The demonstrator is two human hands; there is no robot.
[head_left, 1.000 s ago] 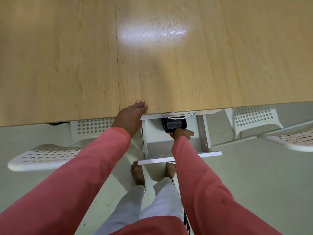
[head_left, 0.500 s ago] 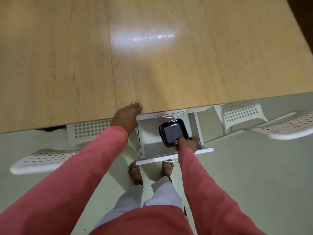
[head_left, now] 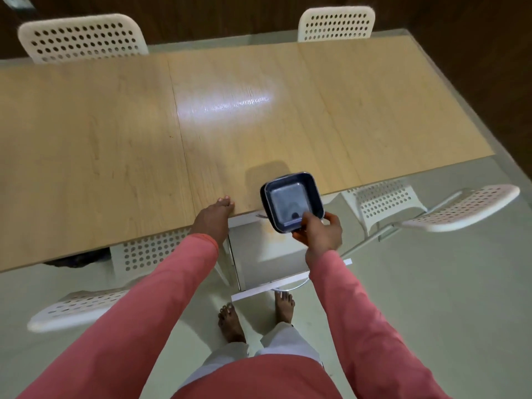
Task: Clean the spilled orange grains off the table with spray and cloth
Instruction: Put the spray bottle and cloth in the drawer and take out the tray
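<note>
Raised from drawer (head_left: 267,254): dark tray (head_left: 290,201), mouth-up | right hand (head_left: 319,231) fingers pinch its near rim

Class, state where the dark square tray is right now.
In the head view, the dark square tray is held by the right hand over the wooden table's near edge, above the open white drawer.

The counter (head_left: 115,133) runs off the left edge, so we can't see its end. Our right hand (head_left: 319,233) hides a corner of the dark tray (head_left: 290,197). The drawer's (head_left: 259,254) back sits hidden under the counter.
</note>
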